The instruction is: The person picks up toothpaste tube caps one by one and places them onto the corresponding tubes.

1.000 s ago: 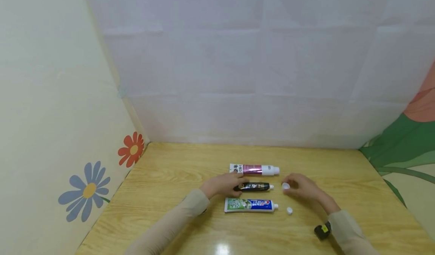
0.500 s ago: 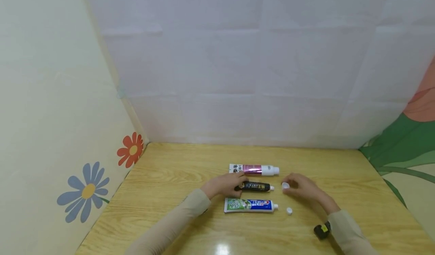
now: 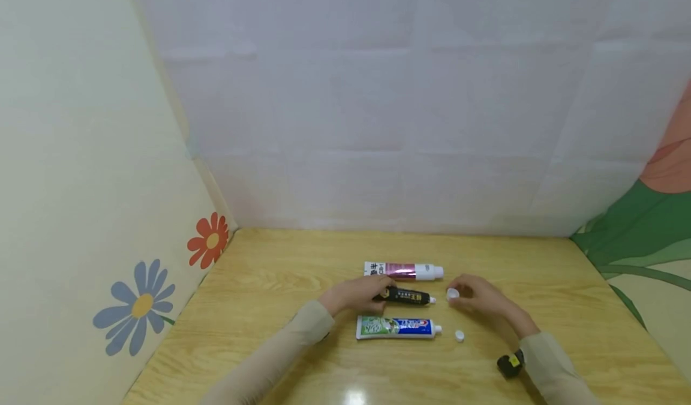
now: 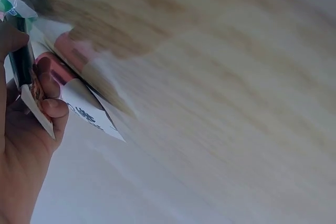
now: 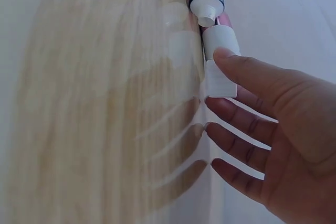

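My left hand (image 3: 358,294) grips the crimped end of a black toothpaste tube (image 3: 408,296), whose uncapped white nozzle points right. In the left wrist view its fingers and thumb curl round the black tube (image 4: 21,61). To the right of that nozzle, a small gap away, my right hand (image 3: 481,297) pinches a white cap (image 3: 453,294) between thumb and index finger. The right wrist view shows the pinched cap (image 5: 221,80), with the other fingers spread loosely. Part of the black tube is hidden under the left hand.
Beyond the black tube lies a pink-and-white toothpaste tube (image 3: 402,270) with its cap on. Nearer is a green-and-blue toothpaste tube (image 3: 396,327), uncapped, with a loose white cap (image 3: 459,336) to its right. A black device with a yellow mark (image 3: 510,365) sits at the right wrist.
The black tube has turned in my left hand, so its lettering shows differently, and its nozzle end has shifted slightly. My right hand and the cap have barely moved.
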{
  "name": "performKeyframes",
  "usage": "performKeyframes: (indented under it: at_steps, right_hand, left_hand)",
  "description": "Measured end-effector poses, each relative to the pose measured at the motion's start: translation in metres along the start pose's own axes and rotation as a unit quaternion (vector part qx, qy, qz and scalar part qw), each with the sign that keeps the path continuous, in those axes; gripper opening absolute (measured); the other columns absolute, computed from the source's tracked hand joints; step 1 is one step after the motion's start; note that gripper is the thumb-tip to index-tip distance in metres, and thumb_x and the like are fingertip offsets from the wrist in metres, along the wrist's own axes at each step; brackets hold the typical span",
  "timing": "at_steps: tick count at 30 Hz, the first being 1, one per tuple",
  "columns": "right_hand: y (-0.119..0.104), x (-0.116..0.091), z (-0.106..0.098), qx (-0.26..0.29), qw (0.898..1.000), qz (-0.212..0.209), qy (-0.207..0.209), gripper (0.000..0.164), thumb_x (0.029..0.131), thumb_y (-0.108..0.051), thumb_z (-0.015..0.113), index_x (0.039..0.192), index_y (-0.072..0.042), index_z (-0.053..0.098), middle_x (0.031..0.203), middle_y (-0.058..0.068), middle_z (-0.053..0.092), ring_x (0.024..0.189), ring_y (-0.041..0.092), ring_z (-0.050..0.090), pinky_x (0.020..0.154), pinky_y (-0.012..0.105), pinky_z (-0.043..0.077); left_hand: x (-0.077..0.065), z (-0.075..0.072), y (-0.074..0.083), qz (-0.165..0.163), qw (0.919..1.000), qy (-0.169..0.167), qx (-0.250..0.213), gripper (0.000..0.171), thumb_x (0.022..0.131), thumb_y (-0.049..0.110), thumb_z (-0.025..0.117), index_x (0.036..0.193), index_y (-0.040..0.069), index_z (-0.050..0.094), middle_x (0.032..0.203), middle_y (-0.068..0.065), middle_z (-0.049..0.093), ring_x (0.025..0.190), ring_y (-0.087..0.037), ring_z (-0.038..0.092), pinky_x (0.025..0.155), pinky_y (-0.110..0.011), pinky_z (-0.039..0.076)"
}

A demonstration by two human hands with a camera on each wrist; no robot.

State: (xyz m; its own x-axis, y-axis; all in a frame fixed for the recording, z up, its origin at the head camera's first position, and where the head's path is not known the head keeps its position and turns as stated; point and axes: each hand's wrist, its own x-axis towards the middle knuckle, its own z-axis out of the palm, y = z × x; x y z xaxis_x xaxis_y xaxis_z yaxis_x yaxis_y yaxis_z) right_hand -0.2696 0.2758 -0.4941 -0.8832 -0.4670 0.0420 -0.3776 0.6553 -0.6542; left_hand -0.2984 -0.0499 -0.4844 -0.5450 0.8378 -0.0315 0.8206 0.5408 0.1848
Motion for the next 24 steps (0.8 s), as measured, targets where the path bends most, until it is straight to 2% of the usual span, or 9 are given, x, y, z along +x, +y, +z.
performKeyframes:
  at_steps: [5,10,16,24]
  right_hand:
    - [-0.003,0.002,-0.004,-0.005,1.000,-0.013,-0.002,0.031,0.084,-0.032,0.067,0.105,-0.010,0.063,0.095,-0.003,0.062,0.091,0.016,0.056,0.082,0.039,0.048]
    - [-0.007,0.005,-0.008,-0.008,1.000,-0.020,-0.007,0.028,0.085,-0.030,0.067,0.103,-0.010,0.063,0.090,-0.005,0.061,0.086,0.012,0.056,0.079,0.035,0.048]
    - [-0.013,0.003,-0.010,-0.019,1.000,-0.010,0.000,0.031,0.084,-0.030,0.067,0.108,-0.010,0.063,0.093,-0.005,0.062,0.085,0.011,0.055,0.075,0.033,0.048]
    - [-0.017,0.002,-0.013,-0.012,1.000,-0.017,0.018,0.035,0.084,-0.030,0.067,0.111,-0.007,0.062,0.097,-0.001,0.062,0.087,0.016,0.055,0.075,0.035,0.047]
  left_hand:
    - [-0.001,0.000,0.000,-0.003,1.0000,0.008,-0.004,0.044,0.088,0.026,0.059,0.127,0.008,0.047,0.115,-0.002,0.057,0.099,-0.008,0.054,0.089,-0.017,0.045]
    - [-0.003,-0.003,0.000,-0.010,0.9996,0.020,0.016,0.044,0.090,0.030,0.058,0.128,0.010,0.047,0.120,-0.003,0.056,0.107,-0.011,0.054,0.095,-0.021,0.044]
    - [-0.004,-0.006,0.002,-0.016,0.9986,0.047,0.021,0.042,0.090,0.030,0.059,0.126,0.012,0.048,0.118,-0.003,0.057,0.105,-0.012,0.056,0.091,-0.022,0.046]
    - [-0.004,-0.008,0.003,0.004,0.9947,0.091,0.049,0.038,0.090,0.034,0.059,0.121,0.013,0.051,0.114,0.000,0.060,0.100,-0.011,0.058,0.089,-0.021,0.047]
